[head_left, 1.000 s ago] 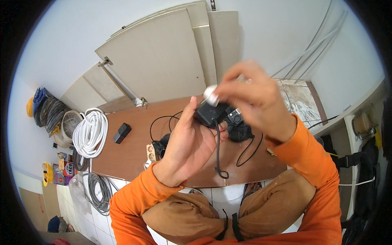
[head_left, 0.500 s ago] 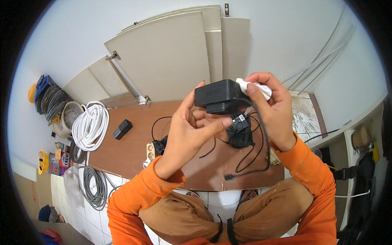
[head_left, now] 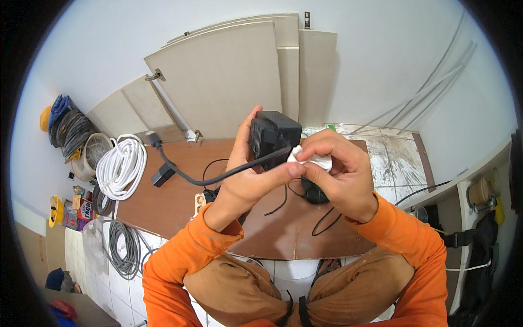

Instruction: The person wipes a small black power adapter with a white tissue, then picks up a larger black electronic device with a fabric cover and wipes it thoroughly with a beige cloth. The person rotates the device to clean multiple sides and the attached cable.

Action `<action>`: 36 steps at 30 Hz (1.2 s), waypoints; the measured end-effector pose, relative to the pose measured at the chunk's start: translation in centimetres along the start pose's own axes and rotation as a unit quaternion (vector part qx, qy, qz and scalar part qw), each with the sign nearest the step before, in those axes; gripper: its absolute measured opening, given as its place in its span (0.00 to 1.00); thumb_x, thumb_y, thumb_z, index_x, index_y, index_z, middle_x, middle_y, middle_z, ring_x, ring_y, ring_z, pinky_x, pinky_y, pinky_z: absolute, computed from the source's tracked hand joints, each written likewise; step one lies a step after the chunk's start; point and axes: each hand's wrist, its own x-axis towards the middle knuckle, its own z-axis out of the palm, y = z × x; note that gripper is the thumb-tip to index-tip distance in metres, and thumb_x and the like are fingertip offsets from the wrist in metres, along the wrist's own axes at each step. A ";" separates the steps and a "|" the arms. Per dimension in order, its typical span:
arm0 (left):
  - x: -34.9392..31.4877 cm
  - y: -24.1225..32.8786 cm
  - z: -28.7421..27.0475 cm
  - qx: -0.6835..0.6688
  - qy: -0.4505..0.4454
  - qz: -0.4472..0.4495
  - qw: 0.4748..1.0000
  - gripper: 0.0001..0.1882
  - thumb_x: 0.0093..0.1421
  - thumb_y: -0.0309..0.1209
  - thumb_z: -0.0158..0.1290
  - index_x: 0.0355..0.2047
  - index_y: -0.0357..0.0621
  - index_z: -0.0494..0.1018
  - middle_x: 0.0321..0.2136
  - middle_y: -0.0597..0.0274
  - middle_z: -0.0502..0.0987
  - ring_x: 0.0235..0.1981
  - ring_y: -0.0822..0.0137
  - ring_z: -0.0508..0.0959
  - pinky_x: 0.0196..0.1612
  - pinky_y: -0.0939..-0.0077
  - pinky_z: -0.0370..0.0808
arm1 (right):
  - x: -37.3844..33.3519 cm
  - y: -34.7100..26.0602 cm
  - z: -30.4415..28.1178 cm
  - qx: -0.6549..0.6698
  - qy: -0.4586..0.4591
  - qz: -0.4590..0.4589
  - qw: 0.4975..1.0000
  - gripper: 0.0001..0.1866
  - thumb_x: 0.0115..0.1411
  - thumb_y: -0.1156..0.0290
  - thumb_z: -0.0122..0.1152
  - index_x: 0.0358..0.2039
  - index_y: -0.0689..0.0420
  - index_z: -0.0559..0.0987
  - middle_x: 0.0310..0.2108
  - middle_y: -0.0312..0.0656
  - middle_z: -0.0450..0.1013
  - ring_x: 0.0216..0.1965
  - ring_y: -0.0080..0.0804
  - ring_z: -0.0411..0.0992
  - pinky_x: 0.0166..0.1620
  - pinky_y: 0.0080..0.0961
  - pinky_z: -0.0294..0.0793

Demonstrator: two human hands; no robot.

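Raised over the brown board [head_left: 305, 234], a boxy black power adapter [head_left: 272, 133] is gripped in my left hand [head_left: 237, 182]. Its dark cord [head_left: 204, 181] stretches out to the left across my left hand and ends in a connector [head_left: 154, 139]. My right hand [head_left: 346, 177] pinches a crumpled white cloth or tissue [head_left: 320, 162] against the adapter's right side, near where the cord comes out. The left thumb reaches over to the cloth as well. Behind the hands, a black item [head_left: 314, 192] with thin cables lies on the board, partly hidden.
A small black block [head_left: 163, 175] and a socket strip [head_left: 200, 201] lie on the board. Coiled white hose [head_left: 121, 168] and grey cable [head_left: 124, 249] sit at left. Beige panels [head_left: 218, 76] lean on the wall. A shelf unit [head_left: 468, 207] stands at right.
The adapter has turned and come slightly left and lower. Its cord, hanging down at right before, now swings out to the left. My right hand and the white cloth have moved down and left.
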 end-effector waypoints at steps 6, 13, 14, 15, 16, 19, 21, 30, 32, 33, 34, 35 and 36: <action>0.2 0.1 -0.3 0.064 -0.024 0.068 0.995 0.53 0.45 0.24 0.73 0.65 0.36 0.50 0.55 0.52 0.67 0.57 0.64 0.72 0.61 0.69 0.71 | 0.7 -1.8 -2.2 0.013 0.052 -0.019 0.998 0.11 0.58 0.84 0.66 0.42 0.64 0.82 0.40 0.44 0.78 0.42 0.29 0.76 0.47 0.24 0.75; -0.9 1.5 0.0 0.198 -0.132 0.111 0.965 0.55 0.37 0.24 0.74 0.64 0.41 0.54 0.59 0.53 0.66 0.61 0.60 0.68 0.64 0.67 0.65 | 1.5 -3.1 -3.5 -0.164 0.006 -0.085 0.983 0.10 0.55 0.85 0.67 0.38 0.61 0.85 0.35 0.44 0.78 0.36 0.32 0.76 0.38 0.23 0.75; -1.2 2.0 0.6 0.200 -0.150 0.117 0.961 0.55 0.37 0.23 0.74 0.64 0.41 0.55 0.59 0.53 0.66 0.61 0.61 0.69 0.64 0.67 0.64 | 1.6 -2.8 -3.9 -0.152 0.041 -0.075 0.985 0.11 0.55 0.85 0.67 0.39 0.60 0.85 0.35 0.44 0.77 0.34 0.32 0.76 0.38 0.24 0.75; -1.3 2.3 1.2 0.157 -0.126 0.100 0.974 0.53 0.37 0.22 0.73 0.64 0.39 0.59 0.58 0.54 0.67 0.60 0.61 0.69 0.64 0.68 0.64 | 1.7 -3.3 -4.1 -0.159 0.040 -0.103 0.981 0.13 0.52 0.84 0.69 0.39 0.59 0.85 0.33 0.44 0.76 0.32 0.34 0.76 0.35 0.25 0.75; -1.2 2.2 0.9 0.207 -0.121 0.119 0.963 0.52 0.37 0.23 0.73 0.64 0.39 0.60 0.58 0.54 0.67 0.59 0.61 0.70 0.64 0.69 0.64 | 1.8 -4.2 -4.3 -0.194 0.002 -0.117 0.974 0.12 0.51 0.83 0.69 0.38 0.59 0.85 0.33 0.44 0.76 0.32 0.34 0.76 0.34 0.25 0.74; -0.9 2.0 0.0 0.303 -0.104 0.147 0.936 0.51 0.36 0.24 0.72 0.64 0.37 0.63 0.57 0.54 0.68 0.59 0.61 0.70 0.62 0.70 0.65 | 1.5 -7.0 -4.1 -0.272 -0.122 -0.146 0.943 0.11 0.49 0.81 0.69 0.36 0.59 0.84 0.32 0.43 0.75 0.30 0.35 0.75 0.32 0.26 0.73; -0.9 1.9 0.0 0.296 -0.100 0.129 0.941 0.50 0.35 0.25 0.72 0.64 0.37 0.66 0.56 0.55 0.69 0.58 0.61 0.70 0.61 0.70 0.66 | 1.0 -7.0 -3.4 -0.287 -0.118 -0.119 0.943 0.11 0.49 0.82 0.68 0.35 0.59 0.83 0.31 0.43 0.74 0.29 0.36 0.74 0.31 0.27 0.73; -1.1 2.4 0.1 0.378 -0.110 0.193 0.899 0.51 0.33 0.24 0.71 0.62 0.37 0.67 0.52 0.54 0.72 0.54 0.60 0.73 0.58 0.69 0.69 | 0.8 -5.3 -3.0 -0.307 -0.052 -0.117 0.943 0.12 0.49 0.84 0.67 0.36 0.62 0.82 0.30 0.43 0.73 0.28 0.33 0.72 0.31 0.25 0.71; -1.1 2.3 0.1 0.385 -0.100 0.195 0.897 0.50 0.32 0.24 0.71 0.62 0.37 0.68 0.52 0.54 0.71 0.54 0.60 0.73 0.58 0.69 0.69 | 0.8 -5.3 -2.9 -0.331 -0.060 -0.139 0.932 0.12 0.48 0.85 0.67 0.36 0.61 0.81 0.30 0.43 0.72 0.28 0.35 0.72 0.30 0.25 0.71; -1.2 2.3 0.0 0.390 -0.094 0.196 0.895 0.50 0.32 0.24 0.72 0.61 0.37 0.68 0.52 0.54 0.71 0.54 0.60 0.73 0.58 0.69 0.69 | 0.9 -5.4 -2.8 -0.341 -0.065 -0.151 0.926 0.13 0.48 0.85 0.67 0.36 0.61 0.81 0.30 0.43 0.72 0.27 0.35 0.72 0.30 0.26 0.71; -1.1 2.4 0.0 0.394 -0.085 0.197 0.894 0.50 0.33 0.24 0.71 0.61 0.37 0.68 0.52 0.54 0.71 0.54 0.59 0.73 0.59 0.69 0.69 | 0.8 -5.7 -2.7 -0.342 -0.072 -0.150 0.925 0.13 0.47 0.85 0.68 0.36 0.61 0.81 0.30 0.43 0.72 0.27 0.35 0.72 0.30 0.26 0.71; -1.1 2.3 -0.1 0.398 -0.075 0.199 0.892 0.49 0.33 0.24 0.71 0.61 0.37 0.68 0.52 0.54 0.71 0.54 0.59 0.73 0.59 0.68 0.69 | 0.6 -6.1 -2.5 -0.343 -0.079 -0.148 0.924 0.14 0.47 0.85 0.68 0.36 0.61 0.81 0.29 0.43 0.72 0.27 0.36 0.71 0.30 0.26 0.71; -1.1 2.4 -0.1 0.404 -0.065 0.201 0.890 0.49 0.33 0.24 0.71 0.61 0.37 0.68 0.52 0.54 0.70 0.54 0.59 0.73 0.59 0.68 0.69 | 0.5 -6.2 -2.4 -0.341 -0.081 -0.148 0.925 0.14 0.47 0.85 0.68 0.36 0.61 0.80 0.29 0.43 0.72 0.27 0.36 0.71 0.29 0.26 0.71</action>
